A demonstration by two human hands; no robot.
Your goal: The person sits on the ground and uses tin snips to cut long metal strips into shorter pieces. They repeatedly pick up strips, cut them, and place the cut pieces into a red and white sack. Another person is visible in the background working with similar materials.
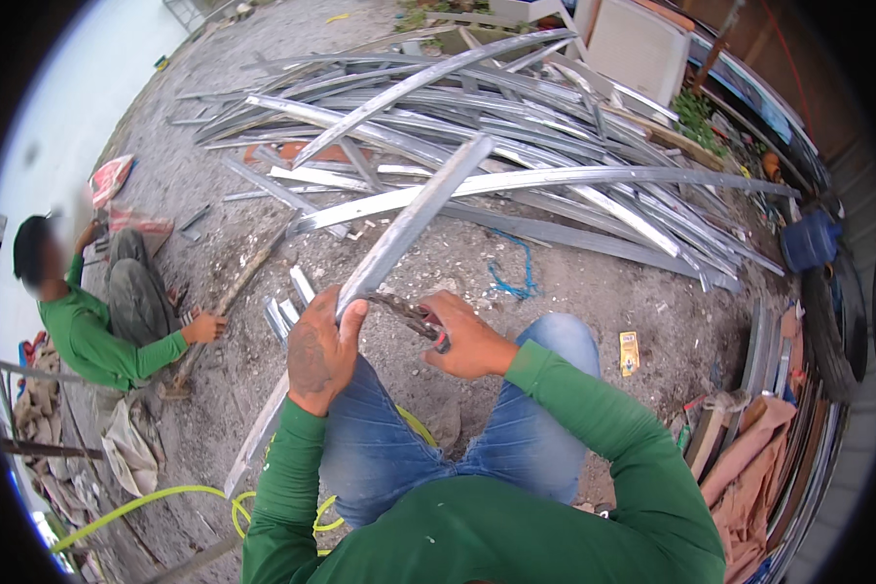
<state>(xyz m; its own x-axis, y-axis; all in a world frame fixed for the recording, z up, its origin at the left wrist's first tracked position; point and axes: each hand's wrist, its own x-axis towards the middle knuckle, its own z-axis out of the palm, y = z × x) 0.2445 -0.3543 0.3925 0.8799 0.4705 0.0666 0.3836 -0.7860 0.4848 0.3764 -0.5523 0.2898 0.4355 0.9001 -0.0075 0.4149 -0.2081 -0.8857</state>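
My left hand (321,352) is closed round a long galvanized metal channel (414,219), which slants from the lower left up toward the scrap pile. In my right hand (467,337) is a pair of dark, worn pliers (399,310) with a reddish grip. Their jaws reach the channel's edge just beside my left thumb; whether they bite on it I cannot tell. Short cut metal pieces (280,316) lie on the ground beyond my left hand.
A large pile of metal channels (555,127) spreads ahead. At the left a co-worker in a green shirt (97,331) squats by a wooden stick (253,268). Yellow-green hose (146,498) loops near my left, blue cord (512,282) lies ahead, and a blue jug (810,241) stands right.
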